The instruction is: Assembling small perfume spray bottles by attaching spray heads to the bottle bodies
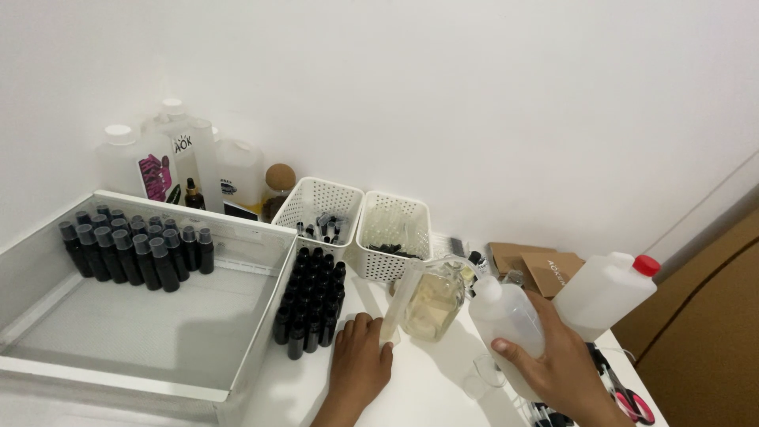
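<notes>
My right hand (563, 368) grips a white translucent plastic bottle (506, 316), tilted so its neck points toward a glass jug (433, 302) of pale yellowish liquid. My left hand (360, 365) rests on the white table, fingertips at the foot of a tall clear measuring cylinder (399, 304) that stands just left of the jug. A cluster of small black bottles (312, 304) stands directly left of my left hand.
A large white tray (150, 379) at left holds more black capped bottles (134, 249). Two white perforated baskets (352, 213) sit by the wall, with big white jugs (170, 162) behind. A red-capped jug (609, 292), brown boxes (538, 265) and red-handled scissors (624, 395) lie right.
</notes>
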